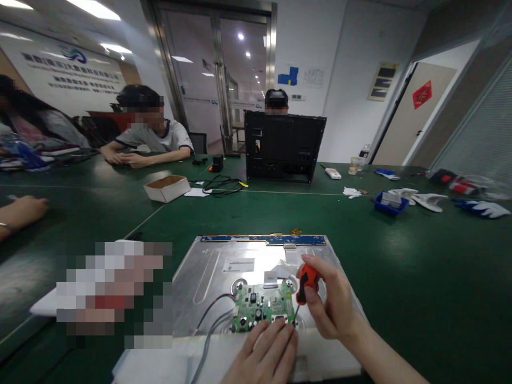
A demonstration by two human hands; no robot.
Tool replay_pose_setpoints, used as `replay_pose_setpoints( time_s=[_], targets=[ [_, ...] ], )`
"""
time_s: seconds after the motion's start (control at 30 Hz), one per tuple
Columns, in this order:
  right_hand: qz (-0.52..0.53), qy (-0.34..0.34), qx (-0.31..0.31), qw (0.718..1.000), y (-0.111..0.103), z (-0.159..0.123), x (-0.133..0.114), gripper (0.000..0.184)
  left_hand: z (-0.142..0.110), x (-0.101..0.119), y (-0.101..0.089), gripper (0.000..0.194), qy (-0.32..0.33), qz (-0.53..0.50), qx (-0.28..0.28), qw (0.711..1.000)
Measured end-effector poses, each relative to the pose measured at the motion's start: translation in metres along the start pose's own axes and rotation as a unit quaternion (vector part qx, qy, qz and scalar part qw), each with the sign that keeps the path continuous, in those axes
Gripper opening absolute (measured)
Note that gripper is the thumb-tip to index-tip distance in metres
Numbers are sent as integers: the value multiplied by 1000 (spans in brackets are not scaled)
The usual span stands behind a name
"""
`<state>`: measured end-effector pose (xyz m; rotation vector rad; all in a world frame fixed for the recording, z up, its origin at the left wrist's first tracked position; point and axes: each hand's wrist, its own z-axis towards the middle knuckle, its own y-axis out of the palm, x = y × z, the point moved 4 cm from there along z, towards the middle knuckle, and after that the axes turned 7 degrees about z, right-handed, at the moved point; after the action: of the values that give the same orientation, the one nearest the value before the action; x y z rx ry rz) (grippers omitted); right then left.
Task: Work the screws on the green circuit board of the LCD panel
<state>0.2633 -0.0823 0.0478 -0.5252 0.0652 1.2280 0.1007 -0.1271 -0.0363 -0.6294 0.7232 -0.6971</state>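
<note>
A screwdriver with an orange and black handle is in the fingers of my right hand, its thin shaft slanting down to the lower right corner of a green circuit board. My left hand rests its outstretched fingers over the board's near edge, beside the screwdriver tip. Its thumb is hidden. The board sits on the metal back of a display panel, which has a blue strip board along its far edge. Grey cables run from the board's left side.
A black monitor housing stands upright across the green table. An open cardboard box and a black cable lie farther left. At right are a blue tray and gloves. Other people sit around the table.
</note>
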Motion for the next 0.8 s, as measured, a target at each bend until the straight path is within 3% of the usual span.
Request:
replay_pose_setpoints(
  time_s=[0.13,0.37,0.57,0.8],
  targets=[
    [-1,5,1,1000,-1,-1,1,48,-1,1,1,28,1,2,-1,1000],
    [-20,2,6,1000,0,-2,0,53,2,-1,0,39,-10,-5,10,1000],
    [-53,-4,27,998,1,-2,-1,45,4,-1,-3,45,-10,-5,15,1000],
    [-50,-6,22,998,0,1,-1,38,2,-1,0,39,-4,-2,11,1000]
  ],
)
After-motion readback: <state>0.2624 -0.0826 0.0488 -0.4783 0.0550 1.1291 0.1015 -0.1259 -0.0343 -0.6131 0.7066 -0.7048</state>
